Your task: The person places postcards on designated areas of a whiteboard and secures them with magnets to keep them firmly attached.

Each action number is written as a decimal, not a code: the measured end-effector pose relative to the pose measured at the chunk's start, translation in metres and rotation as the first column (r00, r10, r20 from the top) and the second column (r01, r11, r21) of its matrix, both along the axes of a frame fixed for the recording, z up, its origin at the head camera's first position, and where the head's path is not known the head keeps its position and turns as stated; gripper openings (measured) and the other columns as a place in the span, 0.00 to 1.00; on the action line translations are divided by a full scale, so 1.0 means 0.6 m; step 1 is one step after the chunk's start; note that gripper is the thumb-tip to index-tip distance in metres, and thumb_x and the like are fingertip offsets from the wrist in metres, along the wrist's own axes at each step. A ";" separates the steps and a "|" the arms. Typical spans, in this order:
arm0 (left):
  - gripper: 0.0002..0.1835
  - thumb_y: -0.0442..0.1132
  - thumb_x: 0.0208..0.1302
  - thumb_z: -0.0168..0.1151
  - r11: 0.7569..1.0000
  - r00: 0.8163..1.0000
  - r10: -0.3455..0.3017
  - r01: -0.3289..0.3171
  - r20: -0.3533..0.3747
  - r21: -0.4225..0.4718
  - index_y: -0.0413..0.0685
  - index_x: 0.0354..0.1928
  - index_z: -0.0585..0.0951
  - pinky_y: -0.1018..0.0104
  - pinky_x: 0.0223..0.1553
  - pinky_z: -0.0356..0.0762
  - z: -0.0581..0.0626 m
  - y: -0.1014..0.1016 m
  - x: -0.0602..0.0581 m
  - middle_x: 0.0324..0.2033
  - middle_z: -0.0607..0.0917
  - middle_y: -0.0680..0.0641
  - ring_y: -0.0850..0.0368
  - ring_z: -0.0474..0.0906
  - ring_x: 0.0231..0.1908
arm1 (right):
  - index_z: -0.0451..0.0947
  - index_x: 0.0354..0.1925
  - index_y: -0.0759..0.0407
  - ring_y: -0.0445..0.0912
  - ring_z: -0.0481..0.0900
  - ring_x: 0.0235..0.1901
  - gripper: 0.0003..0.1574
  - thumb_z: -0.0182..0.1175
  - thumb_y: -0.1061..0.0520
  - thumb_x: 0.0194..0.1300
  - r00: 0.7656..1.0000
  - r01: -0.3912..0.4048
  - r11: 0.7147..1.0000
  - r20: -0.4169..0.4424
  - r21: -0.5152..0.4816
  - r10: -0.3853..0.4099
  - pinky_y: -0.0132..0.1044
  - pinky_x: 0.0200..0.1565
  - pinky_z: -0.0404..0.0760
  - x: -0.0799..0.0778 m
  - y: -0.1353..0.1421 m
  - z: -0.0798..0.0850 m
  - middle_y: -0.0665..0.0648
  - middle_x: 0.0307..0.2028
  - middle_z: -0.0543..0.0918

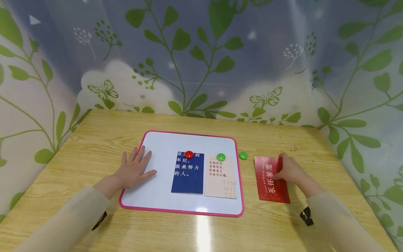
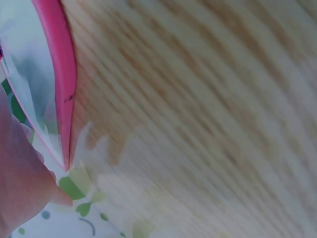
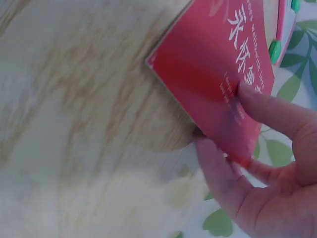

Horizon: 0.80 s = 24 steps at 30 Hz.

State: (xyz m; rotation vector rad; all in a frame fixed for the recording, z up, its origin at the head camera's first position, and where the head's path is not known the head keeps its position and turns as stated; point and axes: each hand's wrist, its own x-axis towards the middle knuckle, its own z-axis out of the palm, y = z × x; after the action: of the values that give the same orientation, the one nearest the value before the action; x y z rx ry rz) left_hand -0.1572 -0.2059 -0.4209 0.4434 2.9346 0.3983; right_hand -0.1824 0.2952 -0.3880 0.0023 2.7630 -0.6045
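My right hand (image 1: 290,170) pinches a red card (image 1: 263,182) with white lettering by its right side. In the right wrist view the thumb lies on the face of the red card (image 3: 198,69) and the fingers are at its edge and underneath. My left hand (image 1: 133,169) rests with spread fingers on the left edge of a white board (image 1: 151,196) with a pink rim. On the board lie a dark blue card (image 1: 188,182) under a red round magnet (image 1: 189,154) and a cream card (image 1: 217,185) under a green round magnet (image 1: 221,157).
Another green magnet (image 1: 243,155) lies on the wooden table (image 1: 157,232), between the board's right rim and the red card. A wall covering (image 1: 201,52) printed with leaves and butterflies stands behind the table and along both sides.
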 end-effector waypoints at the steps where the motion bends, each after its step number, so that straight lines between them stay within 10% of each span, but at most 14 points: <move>1: 0.43 0.61 0.66 0.47 1.000 1.000 0.002 -0.002 0.000 -0.002 0.37 0.71 0.53 0.27 0.62 0.27 0.000 0.000 0.000 0.71 0.46 0.30 0.29 0.36 0.70 | 0.49 0.61 0.80 0.65 0.72 0.45 0.51 0.68 0.61 0.51 1.000 0.013 1.000 0.007 -0.026 -0.013 0.55 0.47 0.78 -0.001 0.003 -0.001 0.80 0.50 0.67; 14: 0.45 0.61 0.66 0.48 1.000 1.000 0.027 -0.027 0.008 -0.015 0.31 0.70 0.52 0.28 0.63 0.30 -0.006 -0.009 0.001 0.70 0.48 0.28 0.27 0.39 0.69 | 0.52 0.65 0.76 0.42 0.79 0.29 0.34 0.50 0.71 0.63 0.990 0.114 0.898 0.120 -0.425 -0.069 0.40 0.33 0.84 -0.013 0.063 -0.013 0.68 0.42 0.70; 24: 0.46 0.61 0.66 0.47 0.998 0.999 0.049 -0.048 0.020 -0.027 0.29 0.69 0.51 0.28 0.63 0.28 -0.014 -0.022 0.002 0.70 0.48 0.28 0.29 0.40 0.69 | 0.46 0.69 0.72 0.42 0.76 0.36 0.38 0.50 0.66 0.67 0.982 0.153 0.845 0.171 -0.512 -0.074 0.37 0.38 0.84 -0.016 0.039 0.012 0.63 0.45 0.68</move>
State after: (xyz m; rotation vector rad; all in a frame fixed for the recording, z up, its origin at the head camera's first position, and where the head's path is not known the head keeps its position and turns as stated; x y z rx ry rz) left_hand -0.1558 -0.2190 -0.4291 0.3627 2.9314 0.3669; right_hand -0.1920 0.3183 -0.3810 0.0863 2.3817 -1.3196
